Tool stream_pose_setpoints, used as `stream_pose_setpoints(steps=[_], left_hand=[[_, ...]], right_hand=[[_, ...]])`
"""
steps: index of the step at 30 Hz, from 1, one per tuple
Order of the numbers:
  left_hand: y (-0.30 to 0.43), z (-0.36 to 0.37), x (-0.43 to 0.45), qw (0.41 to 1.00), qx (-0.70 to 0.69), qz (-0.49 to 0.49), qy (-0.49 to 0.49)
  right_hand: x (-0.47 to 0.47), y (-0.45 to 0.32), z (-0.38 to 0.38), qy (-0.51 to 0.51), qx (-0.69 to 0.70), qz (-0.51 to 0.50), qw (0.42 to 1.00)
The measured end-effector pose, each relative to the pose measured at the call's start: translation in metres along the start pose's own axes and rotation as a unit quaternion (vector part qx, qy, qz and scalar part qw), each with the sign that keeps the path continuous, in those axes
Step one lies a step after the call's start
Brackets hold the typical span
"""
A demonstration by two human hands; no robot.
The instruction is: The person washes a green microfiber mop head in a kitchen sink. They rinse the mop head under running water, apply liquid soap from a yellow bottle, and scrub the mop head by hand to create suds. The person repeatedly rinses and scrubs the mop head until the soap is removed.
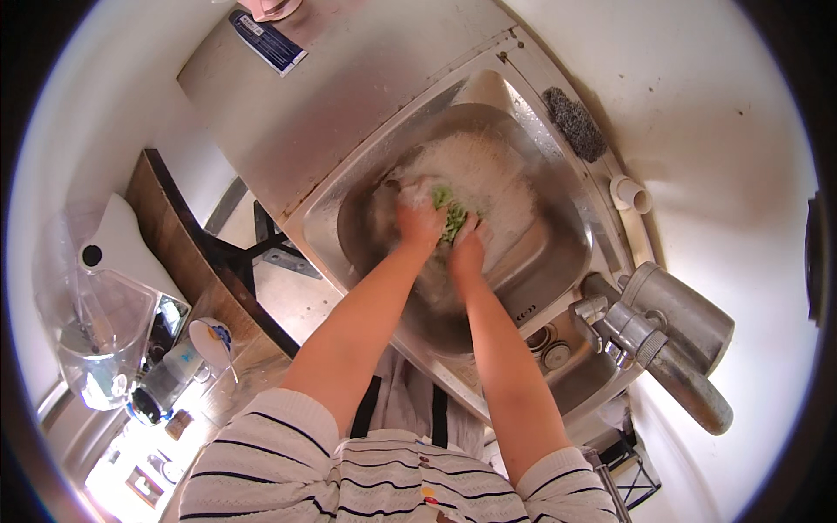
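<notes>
Both my hands are inside the large basin of a stainless steel sink [549, 261]. Between them is a small mass of green fabric or leafy material [452, 219]; which it is I cannot tell. My left hand [420, 212] holds its left side, with foam or water over the fingers. On the right side of the green mass, my right hand [468, 245] touches it with bent fingers. Around and beyond the hands, pale foamy suds [487, 173] cover a light thing whose kind is unclear.
A grey scouring pad [575, 124] lies on the sink's back ledge. A metal faucet [647, 346] stands at the right over a smaller basin with a drain strainer [556, 354]. A dark blue tube [267, 42] lies on the steel counter [314, 111]. A wooden table [222, 320] holds a cup [210, 343].
</notes>
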State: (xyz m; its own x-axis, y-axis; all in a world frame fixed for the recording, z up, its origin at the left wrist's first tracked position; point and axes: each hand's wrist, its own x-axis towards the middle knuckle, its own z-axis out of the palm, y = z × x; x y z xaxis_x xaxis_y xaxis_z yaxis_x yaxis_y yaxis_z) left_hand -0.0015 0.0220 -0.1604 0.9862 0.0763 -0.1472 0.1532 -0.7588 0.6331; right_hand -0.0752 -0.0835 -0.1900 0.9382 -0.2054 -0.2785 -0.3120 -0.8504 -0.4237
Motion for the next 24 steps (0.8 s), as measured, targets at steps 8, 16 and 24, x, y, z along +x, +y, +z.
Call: stream_pose_setpoints(steps=[8,16,24], left_hand=[[0.026,-0.001,-0.052,0.993,0.017,0.109,-0.043],[-0.004,0.055,0.064,0.991,0.011,0.116,-0.068],[0.038,-0.004,0.005,0.962,0.098,0.237,-0.095]], right_hand=[[0.005,0.008,0.000,-0.040,0.439,0.159,0.883],[0.006,0.029,0.038,0.103,-0.002,-0.094,0.990],[0.024,0.018,-0.005,-0.134,0.119,0.021,0.984]])
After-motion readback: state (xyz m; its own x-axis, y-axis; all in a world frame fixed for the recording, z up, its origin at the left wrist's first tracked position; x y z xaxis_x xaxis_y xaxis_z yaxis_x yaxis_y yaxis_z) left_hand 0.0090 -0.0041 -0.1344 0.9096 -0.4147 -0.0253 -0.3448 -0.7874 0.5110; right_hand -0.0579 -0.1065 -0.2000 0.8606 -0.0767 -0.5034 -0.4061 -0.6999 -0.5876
